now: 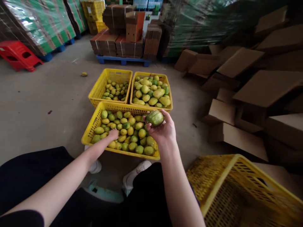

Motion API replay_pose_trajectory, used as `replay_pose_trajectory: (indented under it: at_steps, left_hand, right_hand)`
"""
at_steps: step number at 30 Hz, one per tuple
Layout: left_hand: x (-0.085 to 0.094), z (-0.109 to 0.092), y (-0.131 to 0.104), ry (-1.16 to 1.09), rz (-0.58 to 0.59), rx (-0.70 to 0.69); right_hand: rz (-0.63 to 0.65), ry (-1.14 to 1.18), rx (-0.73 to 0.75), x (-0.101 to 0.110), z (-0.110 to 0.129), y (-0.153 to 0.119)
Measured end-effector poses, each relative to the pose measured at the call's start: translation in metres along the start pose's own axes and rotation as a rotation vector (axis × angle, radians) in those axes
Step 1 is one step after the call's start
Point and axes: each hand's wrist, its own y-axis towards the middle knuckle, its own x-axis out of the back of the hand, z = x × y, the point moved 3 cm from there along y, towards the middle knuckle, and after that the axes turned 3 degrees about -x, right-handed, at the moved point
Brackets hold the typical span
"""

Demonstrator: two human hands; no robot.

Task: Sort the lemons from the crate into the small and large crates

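Note:
My right hand [163, 130] is raised over the right end of the near yellow crate [87, 136]. Its fingers are wrapped round a large, ridged green lemon [155, 118]. Yellow and green lemons [130, 130] lie loose in the near crate. My left hand [113, 134] reaches down among them, left of the middle. Its fingertips are hidden from view, so whether it grips a lemon is unclear.
Behind stand a yellow crate of smaller lemons [93, 93] and another heaped with larger ones [170, 99]. A tilted yellow crate [203, 176] is at my right, beside cardboard boxes [243, 138]. One lemon [84, 74] lies on the floor, near a red stool [19, 55].

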Motion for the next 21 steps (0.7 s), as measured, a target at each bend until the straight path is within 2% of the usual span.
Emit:
replay_pose_trajectory:
  at_steps: [3,6,10,13,15,17,21]
  left_hand:
    - [-0.008,0.006,-0.001,0.165,0.023,0.131]
    - [-0.004,0.008,-0.003,0.296,0.054,0.208]
    - [0.006,0.004,-0.009,0.395,0.089,0.228]
    - [0.016,-0.007,-0.008,0.423,0.111,0.200]
    - [0.026,-0.021,-0.001,0.426,0.126,0.164]
    - [0.040,-0.045,0.010,0.402,0.130,0.105]
    - [0.081,-0.118,0.030,0.297,0.075,-0.081]
  right_hand:
    - [0.005,0.018,0.021,0.008,0.003,0.002]
    - [-0.012,0.070,-0.025,0.006,0.002,0.002]
    - [0.007,0.065,-0.027,-0.002,0.002,0.000]
    - [0.007,0.039,-0.015,-0.007,0.002,0.003]
    - [-0.005,0.022,-0.007,-0.010,0.001,0.006]
    - [-0.019,-0.010,0.000,-0.014,-0.001,0.009]
    - [-0.046,-0.099,0.072,-0.021,-0.009,0.012]
